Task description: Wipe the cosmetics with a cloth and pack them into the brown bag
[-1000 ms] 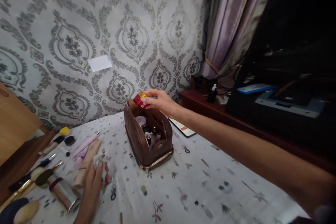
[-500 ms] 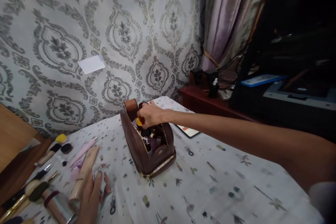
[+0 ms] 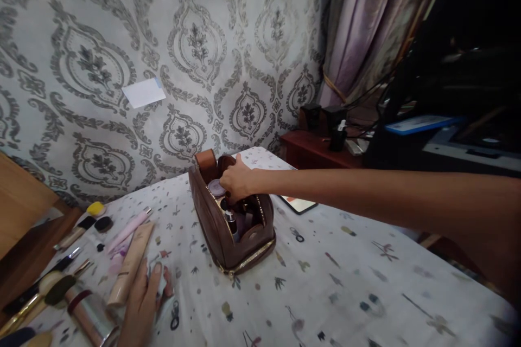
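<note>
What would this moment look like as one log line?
right hand: reaching into open brown bag, hold unclear | left hand: by beige tube | pink tube: on patterned cloth, left of bag

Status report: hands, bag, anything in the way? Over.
Right hand inside brown bag. Left hand beside beige tube. Bag upright, unzipped. Right hand partly blocks its opening.

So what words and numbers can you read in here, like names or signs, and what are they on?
None can be read clearly.
Beige tube: any marks are too small and blurred to read.
Round tub in the brown bag: no readable letters.
Flat screen beside the bag: a coloured patch, too blurred.
White paper on the wall: no writing I can make out.
</note>
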Demonstrator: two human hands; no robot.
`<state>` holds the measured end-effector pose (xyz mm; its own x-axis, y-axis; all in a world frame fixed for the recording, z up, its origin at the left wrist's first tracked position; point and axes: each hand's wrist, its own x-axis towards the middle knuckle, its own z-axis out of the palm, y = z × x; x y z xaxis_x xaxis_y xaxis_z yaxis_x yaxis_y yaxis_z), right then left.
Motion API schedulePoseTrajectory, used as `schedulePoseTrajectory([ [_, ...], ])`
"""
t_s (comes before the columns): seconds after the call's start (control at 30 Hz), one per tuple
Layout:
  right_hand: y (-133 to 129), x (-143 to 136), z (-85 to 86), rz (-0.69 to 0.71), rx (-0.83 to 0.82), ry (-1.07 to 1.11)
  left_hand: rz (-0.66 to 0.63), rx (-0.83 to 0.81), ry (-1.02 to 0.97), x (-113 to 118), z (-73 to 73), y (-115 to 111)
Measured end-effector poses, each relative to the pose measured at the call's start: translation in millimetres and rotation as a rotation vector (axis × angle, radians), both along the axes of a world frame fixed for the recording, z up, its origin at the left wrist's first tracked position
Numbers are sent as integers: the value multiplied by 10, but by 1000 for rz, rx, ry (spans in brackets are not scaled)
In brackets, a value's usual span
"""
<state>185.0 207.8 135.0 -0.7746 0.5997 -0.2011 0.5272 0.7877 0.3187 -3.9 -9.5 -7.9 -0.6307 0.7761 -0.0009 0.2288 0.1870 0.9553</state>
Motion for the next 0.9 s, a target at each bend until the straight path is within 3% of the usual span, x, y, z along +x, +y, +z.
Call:
schedulePoseTrajectory([
  [0.3,-43,-24,40,5,-1,-54,-124,-121,5,-225,-104,8],
  [0.47,-7,-136,-62,35,5,-128,-128,-95,39,-187,-99,-3],
  [0.63,93,-222,-188,33,-88,-39,-138,-94,37,-173,-72,-12],
  [0.9,63,-103,-134,106,-29,-11,-73,-83,-7,-98,42,30],
])
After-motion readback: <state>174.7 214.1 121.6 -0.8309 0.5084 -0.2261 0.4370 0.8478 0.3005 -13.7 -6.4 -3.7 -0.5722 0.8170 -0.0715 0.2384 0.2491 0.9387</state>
